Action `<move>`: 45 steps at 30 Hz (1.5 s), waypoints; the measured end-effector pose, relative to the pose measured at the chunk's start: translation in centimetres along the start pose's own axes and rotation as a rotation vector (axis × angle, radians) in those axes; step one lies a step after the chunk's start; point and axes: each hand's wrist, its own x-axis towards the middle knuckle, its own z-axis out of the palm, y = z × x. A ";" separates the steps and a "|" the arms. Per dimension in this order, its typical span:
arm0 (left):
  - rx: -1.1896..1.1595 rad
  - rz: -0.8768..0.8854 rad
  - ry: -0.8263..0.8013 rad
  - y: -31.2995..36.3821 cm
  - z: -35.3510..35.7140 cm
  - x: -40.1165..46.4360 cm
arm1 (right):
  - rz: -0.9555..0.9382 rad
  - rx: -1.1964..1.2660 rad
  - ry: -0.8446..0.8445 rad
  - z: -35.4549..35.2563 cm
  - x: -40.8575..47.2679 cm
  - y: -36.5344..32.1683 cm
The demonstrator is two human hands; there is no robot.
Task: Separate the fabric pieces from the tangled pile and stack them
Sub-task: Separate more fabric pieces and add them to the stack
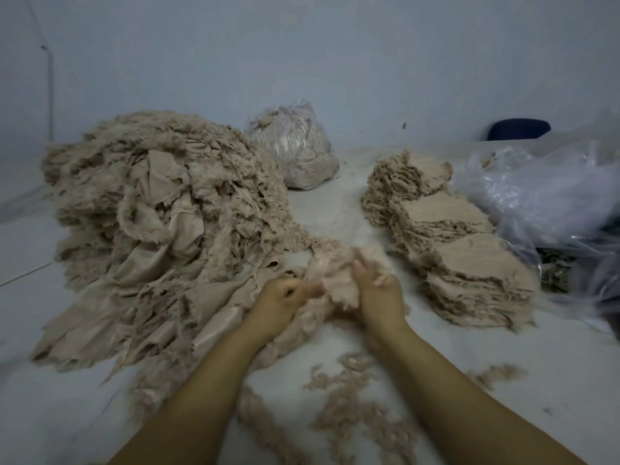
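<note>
A large tangled pile of beige frayed fabric (pixel 157 209) covers the left half of the white surface. Its lower edge spreads toward me. My left hand (pixel 281 300) pinches the left edge of a blurred beige fabric piece (pixel 335 280) at the pile's near right edge. My right hand (pixel 379 293) grips the same piece from the right, fingers curled into it. To the right stand three stacks of flat fabric pieces: a near stack (pixel 476 276), a middle stack (pixel 439 216) and a far stack (pixel 406 179).
A clear plastic bag stuffed with beige fabric (pixel 295 149) sits behind the pile. Crumpled clear plastic sheeting (pixel 543 196) lies at the right. Loose frayed threads (pixel 349 407) litter the surface between my forearms. A dark chair back (pixel 518 129) shows at the far right.
</note>
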 end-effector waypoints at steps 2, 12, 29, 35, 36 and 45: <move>-0.007 0.001 0.196 0.0 -1.1 0.1 | 0.022 0.048 0.121 -1.1 1.1 -0.4; -0.281 -0.119 -0.015 1.9 2.1 -1.7 | 0.033 0.123 -0.219 -0.5 -0.5 0.1; -0.329 -0.214 -0.209 2.4 0.2 -2.2 | 0.190 0.078 -0.157 -1.9 0.6 -0.8; -0.302 -0.289 -0.174 1.6 0.2 -1.8 | 0.253 -0.096 -0.435 -2.0 -0.2 -0.9; -0.286 -0.285 -0.201 1.7 0.2 -1.9 | 0.230 -0.120 -0.402 -1.8 -0.4 -0.9; -0.315 -0.321 -0.257 1.6 -0.1 -1.9 | 0.020 -0.363 -0.399 -1.6 -0.4 -0.5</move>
